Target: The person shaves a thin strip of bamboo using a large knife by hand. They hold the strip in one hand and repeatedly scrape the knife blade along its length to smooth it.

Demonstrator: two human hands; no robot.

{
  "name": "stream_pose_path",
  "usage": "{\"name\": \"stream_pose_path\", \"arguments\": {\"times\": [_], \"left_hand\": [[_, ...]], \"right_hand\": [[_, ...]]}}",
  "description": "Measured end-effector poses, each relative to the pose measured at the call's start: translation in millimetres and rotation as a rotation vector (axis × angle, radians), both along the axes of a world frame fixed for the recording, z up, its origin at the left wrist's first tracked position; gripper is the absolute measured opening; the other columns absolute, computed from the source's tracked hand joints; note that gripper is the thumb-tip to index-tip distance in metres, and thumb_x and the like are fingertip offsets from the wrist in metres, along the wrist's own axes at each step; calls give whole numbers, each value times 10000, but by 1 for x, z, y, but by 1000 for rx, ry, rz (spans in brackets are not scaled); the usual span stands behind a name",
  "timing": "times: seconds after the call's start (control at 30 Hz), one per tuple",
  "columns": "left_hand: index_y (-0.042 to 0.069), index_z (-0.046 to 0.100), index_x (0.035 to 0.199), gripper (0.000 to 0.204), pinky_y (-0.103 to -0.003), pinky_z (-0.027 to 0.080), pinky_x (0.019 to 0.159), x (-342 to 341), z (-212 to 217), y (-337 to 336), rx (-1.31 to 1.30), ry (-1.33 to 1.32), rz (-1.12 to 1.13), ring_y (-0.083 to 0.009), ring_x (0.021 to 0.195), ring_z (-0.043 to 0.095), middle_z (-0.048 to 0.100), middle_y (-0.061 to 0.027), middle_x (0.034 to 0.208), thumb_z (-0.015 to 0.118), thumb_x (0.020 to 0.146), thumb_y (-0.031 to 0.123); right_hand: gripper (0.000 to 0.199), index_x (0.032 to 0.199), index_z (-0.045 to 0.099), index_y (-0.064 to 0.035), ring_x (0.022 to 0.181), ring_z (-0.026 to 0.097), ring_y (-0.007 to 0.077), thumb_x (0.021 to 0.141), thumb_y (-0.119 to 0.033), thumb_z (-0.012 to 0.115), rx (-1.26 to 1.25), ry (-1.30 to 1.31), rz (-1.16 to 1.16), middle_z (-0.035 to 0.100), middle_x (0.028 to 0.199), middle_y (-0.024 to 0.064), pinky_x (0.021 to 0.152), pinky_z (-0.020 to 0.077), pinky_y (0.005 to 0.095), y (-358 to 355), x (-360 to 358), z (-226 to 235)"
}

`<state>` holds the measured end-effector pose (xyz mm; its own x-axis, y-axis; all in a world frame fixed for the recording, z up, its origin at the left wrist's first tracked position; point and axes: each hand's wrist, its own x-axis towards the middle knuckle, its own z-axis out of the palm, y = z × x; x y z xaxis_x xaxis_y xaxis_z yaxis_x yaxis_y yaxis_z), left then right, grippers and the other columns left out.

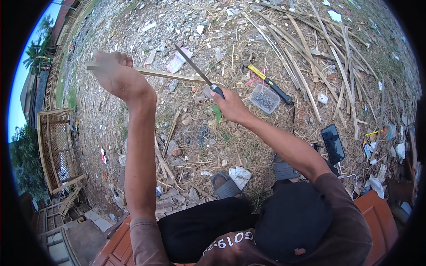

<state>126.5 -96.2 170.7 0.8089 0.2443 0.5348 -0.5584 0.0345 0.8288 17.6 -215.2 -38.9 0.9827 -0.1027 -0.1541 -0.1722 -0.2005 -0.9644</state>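
My left hand (pixel 117 77), slightly blurred, reaches far forward with its fingers curled round a thin wooden strip (pixel 171 75). The strip sticks out a little to the left of the hand and runs to the right, its far end at the knife. In my right hand (pixel 234 106) is the dark handle of a long-bladed knife (pixel 194 65), the blade slanting up and to the left. Where they cross, I cannot tell whether blade and strip touch. To the right of that hand, a clear plastic tub (pixel 265 98) of nails sits beside a yellow-and-black hammer (pixel 268 81).
Many loose wooden strips (pixel 306 51) lie heaped at the far right. A phone (pixel 333 144) with a white cable rests on the right. A lattice panel (pixel 57 150) stands at the left. Stones, dry grass and litter cover the ground around my sandals (pixel 227 188).
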Motion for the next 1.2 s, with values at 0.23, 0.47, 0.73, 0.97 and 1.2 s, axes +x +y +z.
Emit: {"name": "stream_pose_path", "arguments": {"times": [0.23,0.47,0.73,0.97,1.2], "left_hand": [[62,406,916,304,-291,341,638,-5,7,-1,56,13,6,-119,695,353,390,-23,808,399,1046,337],[101,376,829,342,-268,317,601,-12,1,1,63,-43,-144,-109,651,326,341,4,719,402,1033,373],[144,357,813,552,-261,321,608,-25,-2,11,-102,-8,-130,-110,656,358,349,10,720,501,885,672],[128,358,819,570,-292,342,664,-50,2,21,-147,11,-135,-146,724,396,377,-11,773,395,925,686],[132,347,817,609,-291,330,692,-53,0,18,-121,62,-71,-149,745,381,368,-7,781,308,907,733]], "right_hand": [[399,987,512,10,709,643,393,969,-388,492,-30,-195,47,624,745,222,641,466,482,6,-20,46],[392,1056,467,18,760,639,439,976,-366,459,-202,195,14,628,783,255,702,467,526,-31,-24,-32],[333,1043,421,-23,630,606,356,1005,-352,453,-8,-237,34,573,696,188,606,441,495,12,-24,28],[333,989,440,-9,529,584,379,1000,-340,474,117,-134,101,557,617,176,509,447,465,20,-26,33],[321,985,445,-4,498,597,377,993,-322,493,42,-380,69,554,567,178,467,448,473,25,-35,32]]}}
